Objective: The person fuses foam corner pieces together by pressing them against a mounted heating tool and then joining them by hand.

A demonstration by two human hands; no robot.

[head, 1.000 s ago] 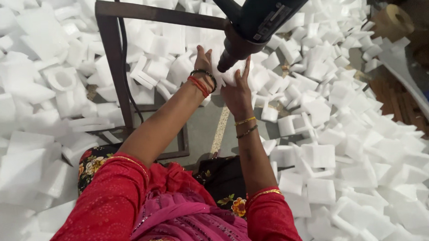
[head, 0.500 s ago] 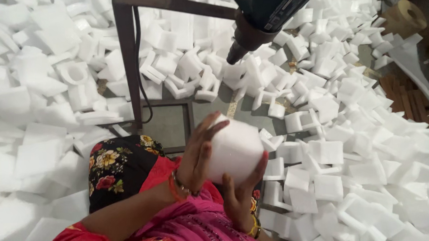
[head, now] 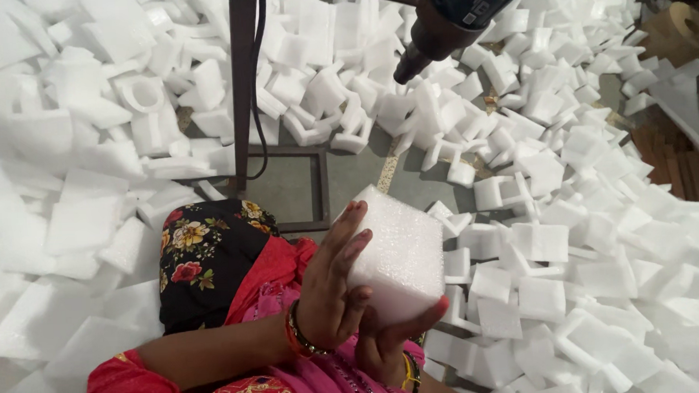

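A white foam block (head: 403, 249) is held close in front of me, above my lap. My left hand (head: 330, 288) presses flat against its left face, with red bangles at the wrist. My right hand (head: 391, 336) cups the block from below, its thumb along the lower right edge. A dark drill-like machine head (head: 452, 19) hangs above on a brown metal frame (head: 244, 75), its tip pointing down and left, well apart from the block.
Heaps of white foam offcuts (head: 570, 210) cover the floor on both sides. A bare patch of grey floor (head: 286, 187) lies inside the frame's base. A black cable (head: 263, 82) runs down the post. A brown roll (head: 676, 29) lies at the far right.
My hands left the machine tip, came down with the foam block and drew it nearer. The view tilted down, so the machine now sits higher in the frame.
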